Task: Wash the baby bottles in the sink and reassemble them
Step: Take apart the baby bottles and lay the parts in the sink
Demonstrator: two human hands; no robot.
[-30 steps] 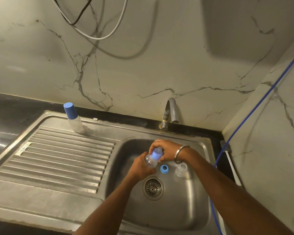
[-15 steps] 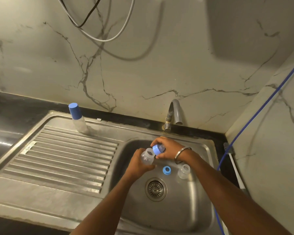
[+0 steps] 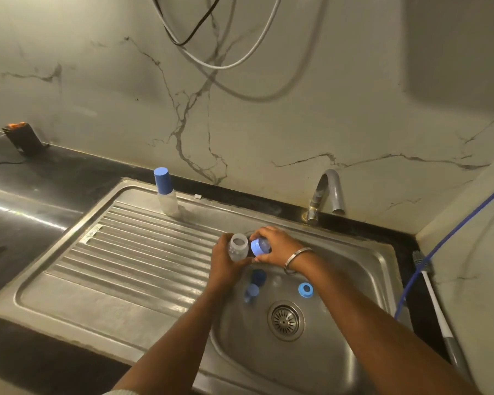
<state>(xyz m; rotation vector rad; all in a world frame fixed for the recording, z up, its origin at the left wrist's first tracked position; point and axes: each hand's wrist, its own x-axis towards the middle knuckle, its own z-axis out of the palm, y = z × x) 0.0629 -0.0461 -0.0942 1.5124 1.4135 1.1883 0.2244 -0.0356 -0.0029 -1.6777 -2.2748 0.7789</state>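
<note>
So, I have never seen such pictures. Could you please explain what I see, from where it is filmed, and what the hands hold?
A camera on the person's head looks down at a steel sink. No robot: two bare hands. The left hand holds a clear bottle body, open on top. The right hand holds its blue collar, unscrewed. A blue ring lies in the basin. A capped bottle stands on the drainboard. A brush lies at the right.

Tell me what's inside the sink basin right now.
In the sink lie a blue ring by the drain and a blue cap. The forearms cover part of the floor, so anything beneath them is hidden.
</note>
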